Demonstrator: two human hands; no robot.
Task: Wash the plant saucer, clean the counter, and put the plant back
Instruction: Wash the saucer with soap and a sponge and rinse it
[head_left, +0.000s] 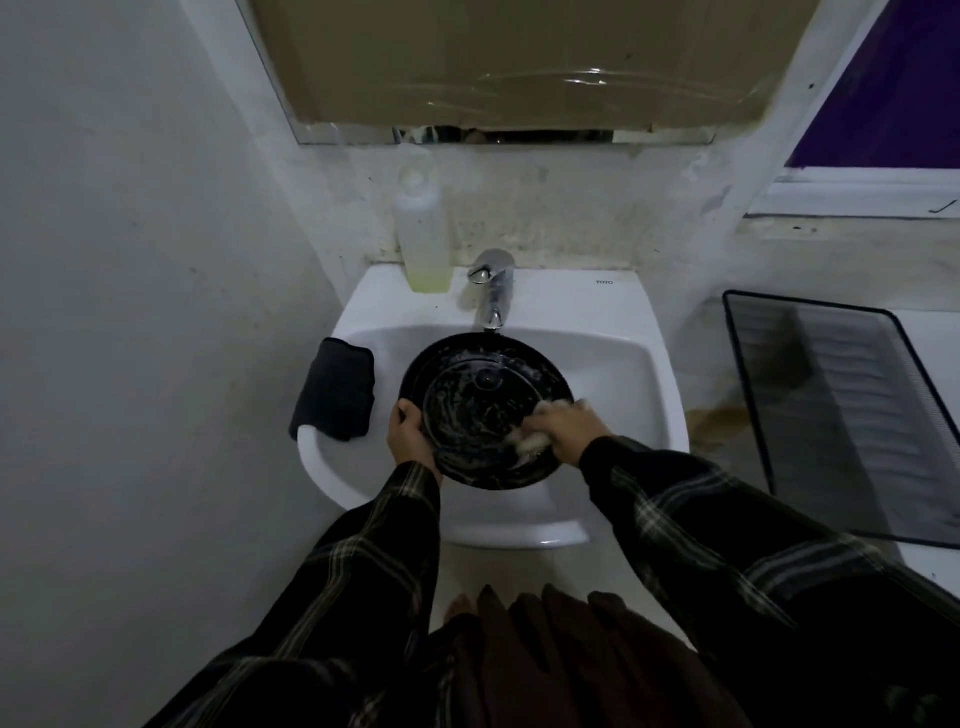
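Head view: saucer (467, 395) between both hands

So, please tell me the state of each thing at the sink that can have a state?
Saucer: soapy, tilted over the basin.
Left hand: grips the saucer's left rim.
Right hand: holds a sponge against the saucer.
Sponge: foamy, pressed on the saucer.
Faucet: no water stream visible.
Bottle: upright, nearly empty, yellowish liquid at bottom.
Dark cloth: folded, on the sink's left rim.
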